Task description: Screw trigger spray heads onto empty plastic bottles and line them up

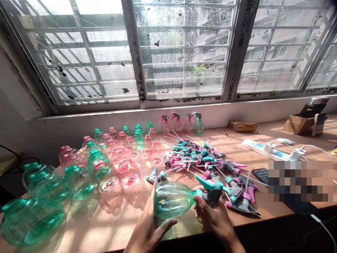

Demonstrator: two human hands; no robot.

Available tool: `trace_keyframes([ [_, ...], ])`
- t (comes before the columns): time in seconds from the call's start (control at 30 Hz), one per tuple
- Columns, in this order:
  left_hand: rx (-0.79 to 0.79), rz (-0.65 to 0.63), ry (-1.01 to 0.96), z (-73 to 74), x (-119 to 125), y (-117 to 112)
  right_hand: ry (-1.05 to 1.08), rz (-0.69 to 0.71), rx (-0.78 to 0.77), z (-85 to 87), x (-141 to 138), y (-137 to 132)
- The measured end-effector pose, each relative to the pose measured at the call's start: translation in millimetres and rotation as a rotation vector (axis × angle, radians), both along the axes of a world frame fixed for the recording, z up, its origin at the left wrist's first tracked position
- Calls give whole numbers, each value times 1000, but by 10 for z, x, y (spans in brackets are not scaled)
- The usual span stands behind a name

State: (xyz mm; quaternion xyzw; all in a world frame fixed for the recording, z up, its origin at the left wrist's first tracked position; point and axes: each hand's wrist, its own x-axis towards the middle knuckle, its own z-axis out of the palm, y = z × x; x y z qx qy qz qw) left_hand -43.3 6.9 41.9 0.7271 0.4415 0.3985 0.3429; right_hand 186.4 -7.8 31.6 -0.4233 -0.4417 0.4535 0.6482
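Note:
A clear green bottle (172,198) lies on its side just above the table's near edge. My left hand (150,230) cups its base from below, fingers wrapped round it. My right hand (213,218) grips the bottle's neck, where a teal and grey spray trigger head (210,188) sits on it. Behind the hands lies a pile of loose pink and teal spray heads (207,160) with thin tubes. Several open-necked pink and green bottles (110,165) stand to the left.
Several assembled spray bottles (181,123) stand by the window wall. A white power strip (271,149), a dark phone (260,174), cardboard boxes (298,123) and a brown packet (242,125) lie to the right on the wooden table (118,225).

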Motion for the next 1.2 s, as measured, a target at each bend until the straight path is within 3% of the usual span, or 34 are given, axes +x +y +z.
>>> trace_keyframes([
  [0.2, -41, -1, -129, -167, 14, 38, -18, 19, 3, 10, -1, -2],
  [0.3, -66, 28, -75, -188, -4, 22, -20, 24, 5, 23, 0, -6],
  [0.4, -105, 35, -2, -104, -26, -12, -26, 16, 7, 32, -4, -10],
  [0.57, -146, -46, -100, 89, -13, -85, -30, 11, 14, 66, -8, -22],
  [0.7, -119, -34, -74, 139, 11, -96, -16, 19, 19, 68, -4, -22],
  [1.03, -53, 31, -81, -199, -19, 28, -38, 19, 15, 57, 0, -19],
  [1.2, -90, 14, -27, -70, -36, -45, -40, 35, 12, 57, 13, -23],
])
